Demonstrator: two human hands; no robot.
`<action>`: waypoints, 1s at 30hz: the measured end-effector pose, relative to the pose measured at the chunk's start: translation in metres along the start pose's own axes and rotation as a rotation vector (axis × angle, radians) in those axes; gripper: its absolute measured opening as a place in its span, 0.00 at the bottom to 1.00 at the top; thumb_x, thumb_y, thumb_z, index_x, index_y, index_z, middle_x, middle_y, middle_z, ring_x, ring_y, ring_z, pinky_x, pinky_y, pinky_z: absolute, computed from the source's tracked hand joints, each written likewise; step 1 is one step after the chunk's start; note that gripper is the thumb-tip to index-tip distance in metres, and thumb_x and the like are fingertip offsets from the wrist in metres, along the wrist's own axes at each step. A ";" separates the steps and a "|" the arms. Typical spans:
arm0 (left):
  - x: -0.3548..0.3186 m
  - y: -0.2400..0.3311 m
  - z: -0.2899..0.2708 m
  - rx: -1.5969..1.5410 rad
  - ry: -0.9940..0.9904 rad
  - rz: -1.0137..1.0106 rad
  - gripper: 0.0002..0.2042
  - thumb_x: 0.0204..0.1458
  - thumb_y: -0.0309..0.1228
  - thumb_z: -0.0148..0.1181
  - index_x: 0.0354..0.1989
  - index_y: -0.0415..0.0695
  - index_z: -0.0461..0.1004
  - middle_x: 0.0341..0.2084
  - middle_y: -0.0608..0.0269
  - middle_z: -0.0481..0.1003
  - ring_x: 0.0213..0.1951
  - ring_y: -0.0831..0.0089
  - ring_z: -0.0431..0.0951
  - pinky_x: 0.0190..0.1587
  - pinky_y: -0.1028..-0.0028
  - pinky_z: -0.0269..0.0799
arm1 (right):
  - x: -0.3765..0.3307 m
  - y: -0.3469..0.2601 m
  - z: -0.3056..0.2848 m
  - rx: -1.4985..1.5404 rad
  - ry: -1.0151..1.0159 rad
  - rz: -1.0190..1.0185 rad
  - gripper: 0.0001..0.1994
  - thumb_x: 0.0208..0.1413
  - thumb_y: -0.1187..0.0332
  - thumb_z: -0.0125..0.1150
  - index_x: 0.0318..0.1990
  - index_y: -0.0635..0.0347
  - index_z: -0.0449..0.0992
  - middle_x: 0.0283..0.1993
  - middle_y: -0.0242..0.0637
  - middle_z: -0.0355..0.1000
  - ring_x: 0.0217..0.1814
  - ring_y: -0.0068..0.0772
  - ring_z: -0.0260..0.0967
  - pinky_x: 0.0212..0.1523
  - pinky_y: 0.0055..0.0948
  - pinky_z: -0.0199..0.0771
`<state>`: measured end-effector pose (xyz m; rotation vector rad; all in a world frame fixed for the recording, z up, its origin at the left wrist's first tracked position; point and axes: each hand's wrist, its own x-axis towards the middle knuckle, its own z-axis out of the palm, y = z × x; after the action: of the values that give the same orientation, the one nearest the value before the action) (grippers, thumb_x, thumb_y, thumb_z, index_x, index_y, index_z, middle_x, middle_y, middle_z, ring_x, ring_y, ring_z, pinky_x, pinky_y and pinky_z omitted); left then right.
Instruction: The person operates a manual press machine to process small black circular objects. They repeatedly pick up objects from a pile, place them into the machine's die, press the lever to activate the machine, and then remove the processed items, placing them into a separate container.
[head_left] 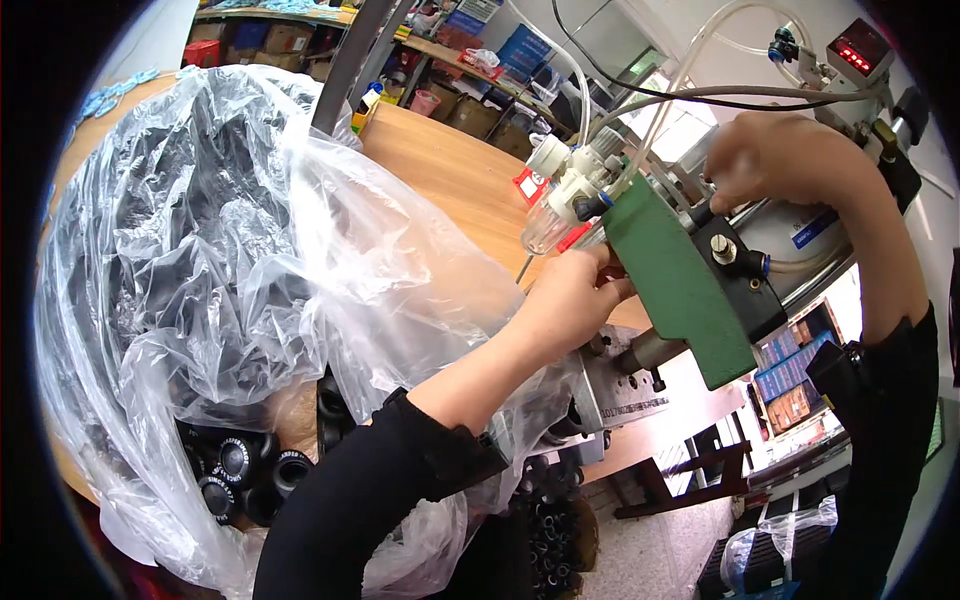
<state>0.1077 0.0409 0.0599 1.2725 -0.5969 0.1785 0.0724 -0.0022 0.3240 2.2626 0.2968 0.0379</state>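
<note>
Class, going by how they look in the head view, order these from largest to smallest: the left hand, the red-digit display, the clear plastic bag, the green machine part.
1. Clear plastic bag
2. Green machine part
3. Left hand, fingers partly hidden
4. Red-digit display

A bag (190,250) lies left of the machine (675,285), caps (237,458) at the bag's near edge; behind both stretches a table (435,190), with a shelf (440,57) beyond.
</note>
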 end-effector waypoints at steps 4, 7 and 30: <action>0.001 0.001 0.000 -0.019 0.021 0.006 0.12 0.52 0.29 0.60 0.42 0.36 0.78 0.34 0.50 0.80 0.36 0.61 0.80 0.42 0.67 0.73 | -0.004 -0.013 -0.002 -0.010 0.086 -0.004 0.16 0.47 0.58 0.66 0.39 0.59 0.81 0.40 0.40 0.76 0.44 0.40 0.74 0.47 0.36 0.71; 0.003 -0.003 0.006 0.006 0.069 -0.006 0.12 0.51 0.30 0.61 0.41 0.36 0.78 0.32 0.50 0.80 0.34 0.63 0.81 0.40 0.67 0.74 | -0.031 -0.019 0.015 -0.087 0.489 -0.205 0.13 0.52 0.63 0.62 0.39 0.64 0.79 0.38 0.44 0.75 0.42 0.45 0.72 0.45 0.40 0.69; 0.003 -0.005 0.006 -0.085 0.044 -0.012 0.10 0.54 0.28 0.60 0.42 0.36 0.78 0.33 0.60 0.81 0.32 0.78 0.77 0.35 0.75 0.71 | -0.374 -0.005 0.303 0.788 0.840 0.827 0.11 0.66 0.72 0.47 0.46 0.71 0.74 0.41 0.38 0.72 0.38 0.25 0.67 0.41 0.24 0.68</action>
<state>0.1105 0.0328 0.0580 1.1864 -0.5539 0.1693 -0.2543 -0.3102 0.1493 2.8575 -0.2817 1.5518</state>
